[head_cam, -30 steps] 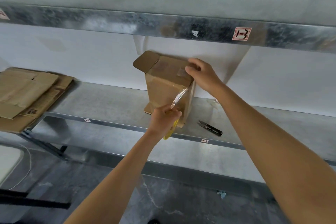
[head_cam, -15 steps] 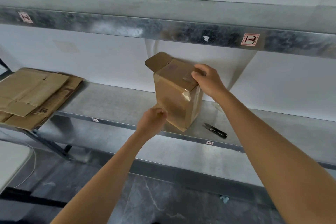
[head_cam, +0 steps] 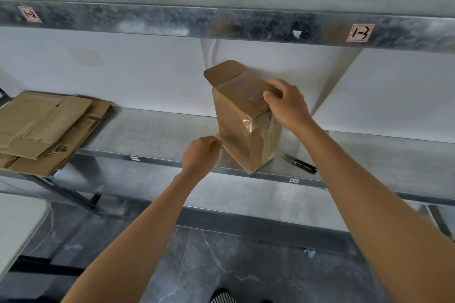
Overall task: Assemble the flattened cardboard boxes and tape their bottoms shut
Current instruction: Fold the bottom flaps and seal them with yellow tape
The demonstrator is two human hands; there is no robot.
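— Box (head_cam: 243,120) position, head view?
— Upright on metal shelf (head_cam: 147,135), near the front edge, one top flap raised. Clear tape (head_cam: 248,123) shines on the near upper corner.
— Right hand (head_cam: 286,106)?
— On the box top, near corner. Fingers curled over the edge, gripping box.
— Left hand (head_cam: 200,155)?
— Low, just beside the box's left face near its base. Fingers curled; whether they pinch anything, cannot tell.
— Nearby?
— Flattened cardboard (head_cam: 44,128) far left; black snips (head_cam: 300,163) just right of box.
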